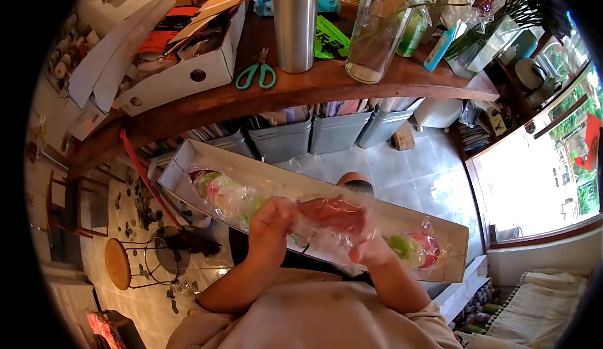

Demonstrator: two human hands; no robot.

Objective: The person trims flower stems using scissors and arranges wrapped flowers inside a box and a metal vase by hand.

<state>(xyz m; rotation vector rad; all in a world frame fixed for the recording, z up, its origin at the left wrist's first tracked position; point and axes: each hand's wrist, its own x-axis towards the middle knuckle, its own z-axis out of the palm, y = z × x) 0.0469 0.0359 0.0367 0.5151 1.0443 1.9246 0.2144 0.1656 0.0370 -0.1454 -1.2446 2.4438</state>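
My left hand (272, 223) is closed, pinching the left side of a clear plastic wrapper with something dark red (333, 216) inside. My right hand (372, 248) grips the same wrapper's right side, thumb against the plastic. What the red thing is cannot be made out through the shine. Behind and below it, a long open cardboard box (282, 179) lies slantwise close to my body. At its left end are plastic-wrapped pink, white and green flower-like pieces (220, 192). Another wrapped green and red bunch (414, 250) lies toward its right end, beside my right hand.
Ahead is a curved wooden counter (339, 85) with green-handled scissors (257, 76), a metal vase (295, 28), a glass vase (370, 41) and a white carton (182, 76) of papers. Grey bins (279, 138) stand beneath. A round stool (117, 263) is at left.
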